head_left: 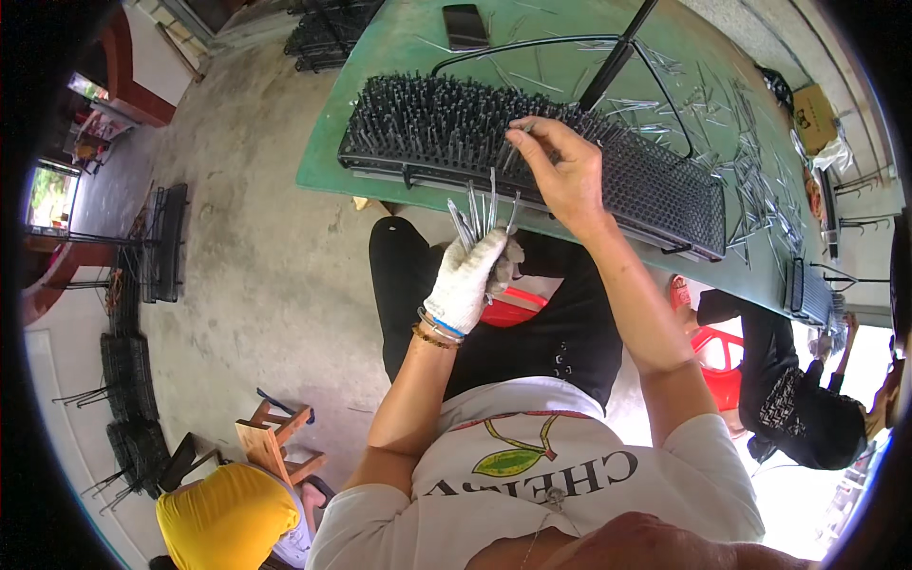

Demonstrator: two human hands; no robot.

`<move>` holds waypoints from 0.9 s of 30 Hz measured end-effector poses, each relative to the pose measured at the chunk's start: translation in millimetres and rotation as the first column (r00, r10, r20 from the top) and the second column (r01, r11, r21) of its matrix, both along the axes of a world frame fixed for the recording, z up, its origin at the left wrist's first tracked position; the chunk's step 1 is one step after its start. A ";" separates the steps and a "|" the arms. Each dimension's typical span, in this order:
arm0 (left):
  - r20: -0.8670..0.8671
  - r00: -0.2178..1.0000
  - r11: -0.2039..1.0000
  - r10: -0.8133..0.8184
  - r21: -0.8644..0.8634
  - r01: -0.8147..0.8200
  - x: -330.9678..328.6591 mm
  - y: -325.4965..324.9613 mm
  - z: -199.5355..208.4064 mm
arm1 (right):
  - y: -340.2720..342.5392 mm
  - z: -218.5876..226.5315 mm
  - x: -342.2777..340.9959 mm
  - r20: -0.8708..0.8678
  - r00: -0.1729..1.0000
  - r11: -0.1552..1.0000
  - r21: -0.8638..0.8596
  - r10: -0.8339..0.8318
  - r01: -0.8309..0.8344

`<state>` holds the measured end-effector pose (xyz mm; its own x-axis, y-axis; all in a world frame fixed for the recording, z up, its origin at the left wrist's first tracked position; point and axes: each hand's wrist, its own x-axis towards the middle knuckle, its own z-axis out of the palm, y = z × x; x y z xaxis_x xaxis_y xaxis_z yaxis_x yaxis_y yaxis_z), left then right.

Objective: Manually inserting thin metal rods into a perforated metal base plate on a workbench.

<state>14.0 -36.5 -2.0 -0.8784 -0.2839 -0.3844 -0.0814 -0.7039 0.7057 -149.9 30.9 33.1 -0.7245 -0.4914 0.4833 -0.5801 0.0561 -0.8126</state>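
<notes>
My left hand [464, 285], in a white work glove, is closed around a bundle of thin silvery metal rods [484, 214] that fan upward, just before the table edge. Bare, my right hand [567, 173] is over the long black perforated rack [655, 195], thumb and fingertips pinched together above its holes. What lies in that pinch is too small to make out. Dark upright pins [427, 119] fill the rack's left and middle part densely; the holes toward its right end show no pins. A black wire handle [532, 42] arches behind the rack.
The green table [320, 163] bears many loose metal rods [760, 195] at the right and a dark phone [465, 27] at the back. A person in black [807, 413] sits at the right, another in yellow [226, 518] at lower left. Black racks [166, 242] stand along the left.
</notes>
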 end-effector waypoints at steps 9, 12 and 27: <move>0.006 1.000 1.000 -0.024 0.015 0.024 1.1 -0.8 -1.2 | 1.5 -3.8 0.1 -0.115 0.993 0.998 0.053 -0.010 0.016; 0.005 1.000 1.000 -0.024 0.019 0.023 1.4 -0.2 -1.2 | -0.4 -3.5 2.9 -0.057 0.998 0.999 -0.013 -0.034 0.033; -0.055 0.998 1.000 -0.027 0.006 0.027 1.1 1.5 6.1 | 19.8 11.6 12.4 0.084 0.995 0.990 0.122 0.062 -0.072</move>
